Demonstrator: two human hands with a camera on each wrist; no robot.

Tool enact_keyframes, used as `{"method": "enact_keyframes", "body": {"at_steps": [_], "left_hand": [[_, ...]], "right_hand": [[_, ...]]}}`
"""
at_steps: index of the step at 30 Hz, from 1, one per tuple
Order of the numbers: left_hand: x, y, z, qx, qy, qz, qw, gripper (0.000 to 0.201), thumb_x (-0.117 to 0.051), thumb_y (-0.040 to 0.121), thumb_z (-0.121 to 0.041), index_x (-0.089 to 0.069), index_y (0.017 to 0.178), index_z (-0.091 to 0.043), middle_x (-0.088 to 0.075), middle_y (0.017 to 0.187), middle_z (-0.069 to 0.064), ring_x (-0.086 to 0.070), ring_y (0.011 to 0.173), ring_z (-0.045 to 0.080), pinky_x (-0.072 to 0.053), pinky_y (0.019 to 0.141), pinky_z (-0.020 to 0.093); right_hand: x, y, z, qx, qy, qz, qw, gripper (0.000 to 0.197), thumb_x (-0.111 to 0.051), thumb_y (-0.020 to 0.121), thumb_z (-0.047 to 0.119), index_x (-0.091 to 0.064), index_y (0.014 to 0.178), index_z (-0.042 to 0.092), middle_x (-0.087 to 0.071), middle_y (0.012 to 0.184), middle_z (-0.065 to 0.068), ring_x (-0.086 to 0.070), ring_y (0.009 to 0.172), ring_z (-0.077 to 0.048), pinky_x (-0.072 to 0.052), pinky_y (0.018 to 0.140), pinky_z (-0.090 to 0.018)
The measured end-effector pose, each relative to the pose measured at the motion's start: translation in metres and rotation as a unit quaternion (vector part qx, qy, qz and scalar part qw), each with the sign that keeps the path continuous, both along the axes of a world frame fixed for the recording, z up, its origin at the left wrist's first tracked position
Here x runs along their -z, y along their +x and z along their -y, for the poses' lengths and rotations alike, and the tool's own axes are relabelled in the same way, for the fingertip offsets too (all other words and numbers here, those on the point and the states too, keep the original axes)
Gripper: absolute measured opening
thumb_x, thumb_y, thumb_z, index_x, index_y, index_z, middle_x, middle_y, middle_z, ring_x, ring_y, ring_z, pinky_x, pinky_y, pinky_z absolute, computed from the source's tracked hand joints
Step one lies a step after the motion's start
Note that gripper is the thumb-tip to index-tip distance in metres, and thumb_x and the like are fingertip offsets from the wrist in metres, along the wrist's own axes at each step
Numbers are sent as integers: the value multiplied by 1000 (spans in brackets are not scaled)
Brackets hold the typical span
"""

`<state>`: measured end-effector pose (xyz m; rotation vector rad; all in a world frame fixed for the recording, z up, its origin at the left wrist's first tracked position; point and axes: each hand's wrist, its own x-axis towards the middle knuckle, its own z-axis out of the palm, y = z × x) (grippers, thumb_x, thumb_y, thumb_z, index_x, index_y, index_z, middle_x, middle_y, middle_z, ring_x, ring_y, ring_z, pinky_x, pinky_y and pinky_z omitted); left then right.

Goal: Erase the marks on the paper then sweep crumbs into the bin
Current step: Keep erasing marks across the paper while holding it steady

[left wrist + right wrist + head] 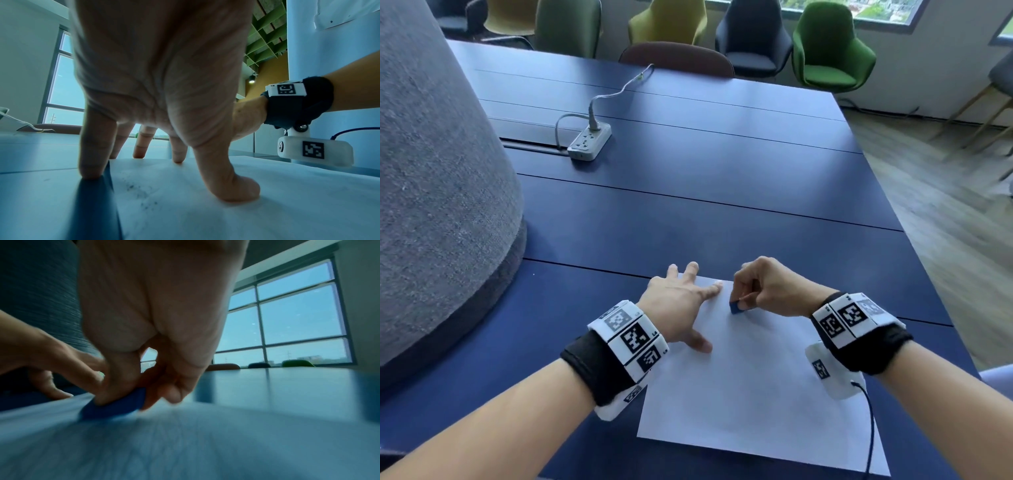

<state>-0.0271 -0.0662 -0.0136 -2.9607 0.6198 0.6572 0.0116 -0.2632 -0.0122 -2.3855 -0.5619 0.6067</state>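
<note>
Blue table (722, 192) fills most of the head view, seams running across it. Grey fabric-covered bulk (438, 164) stands at the left edge. White paper (756, 387) lies flat at the near edge of the table, slightly askew. White power strip (589, 140) sits well beyond it, one cable plugged in.

Left hand (677, 308) is spread at the paper's far-left corner, fingers straight: thumb and forefinger tips press on the sheet, little finger on the table beside it. It grips nothing.

Right hand (767, 287) is curled, thumb and fingers pinching a small blue eraser (735, 306), which touches the paper near its far edge, just right of the left forefinger.

Faint grey smudges (141, 196) show on the sheet in the left wrist view, between little finger and thumb.
</note>
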Motion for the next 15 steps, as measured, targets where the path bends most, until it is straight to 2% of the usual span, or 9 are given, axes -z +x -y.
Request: {"method": "enact_keyframes", "body": {"at_steps": [2,5,8,12,15], "left_hand": [[-1,-1,1,1,4,-1,1000,104,-71,69,-69,-11,151,-47,-11,155,7,-23,136,32,-37,92,40],[-1,-1,1,-1,-2,-4,1000,104,-71,70,-67,-9,152,-47,-5,159,7,-18,141,34,-36,99,42],[-1,-1,0,-5,-6,-9,1000,105,-71,71,-66,-7,152,-48,2,162,6,-10,145,36,-34,102,43],[-1,0,0,-5,-2,-18,1000,105,-71,72,-66,-6,152,-47,6,163,4,-6,147,36,-32,104,44],[0,0,1,-4,-2,-16,1000,105,-70,72,-67,-5,151,-48,7,163,4,-5,147,37,-32,105,44]], "right_hand": [[-4,1,2,-37,-37,-38,998,17,-74,75,5,-75,76,22,-69,82,-7,-64,71,-21,-56,71,-37],[-2,11,-5,-3,-20,19,1000,15,-74,76,4,-75,77,19,-65,77,-4,-57,64,-11,-51,64,-30],[3,10,-8,45,28,50,997,13,-73,77,1,-75,76,14,-64,76,-8,-54,61,-8,-49,62,-27],[-5,6,2,-32,-26,-35,999,16,-74,74,3,-75,75,19,-70,80,-8,-63,67,-17,-55,68,-31],[-5,13,-7,-20,-26,17,999,16,-72,75,1,-75,77,17,-67,75,-3,-57,63,-9,-50,63,-26]]}}
